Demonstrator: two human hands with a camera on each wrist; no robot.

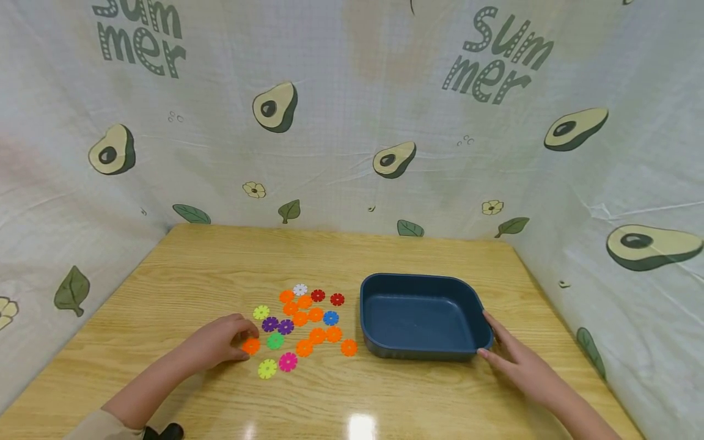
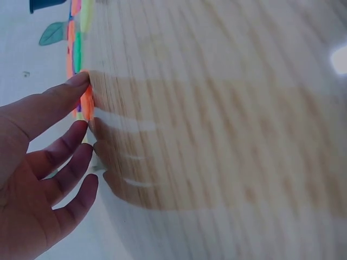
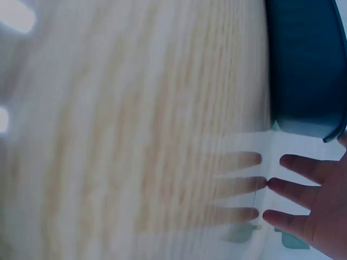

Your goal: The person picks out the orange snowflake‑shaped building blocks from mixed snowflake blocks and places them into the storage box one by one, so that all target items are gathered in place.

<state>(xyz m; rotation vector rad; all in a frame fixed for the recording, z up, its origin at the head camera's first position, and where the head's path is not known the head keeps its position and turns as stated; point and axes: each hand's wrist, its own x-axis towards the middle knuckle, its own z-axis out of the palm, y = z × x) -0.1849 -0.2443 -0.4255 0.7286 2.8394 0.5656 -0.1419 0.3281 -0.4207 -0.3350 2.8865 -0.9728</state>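
Note:
My left hand (image 1: 222, 341) rests low over the table at the left edge of a spread of small notched plastic discs. Its thumb and index finger flank an orange notched disc (image 1: 251, 346), pinching it at opposite edges; in the left wrist view the orange disc (image 2: 87, 100) shows between those fingertips. A dark blue rectangular basin (image 1: 420, 354) stands right of the discs. At its front right corner, my right hand (image 1: 519, 366) touches the rim with spread thumb and finger. Straight fingers (image 3: 295, 189) extend down beside the basin in the right wrist view.
Scattered flat between left hand and basin are several more discs: orange, purple discs (image 1: 285, 327), a green disc (image 1: 275, 341), a pink disc (image 1: 288, 362), yellow, blue, red and white. Patterned cloth (image 1: 330, 153) surrounds the wooden table (image 1: 308, 409) at the back and sides.

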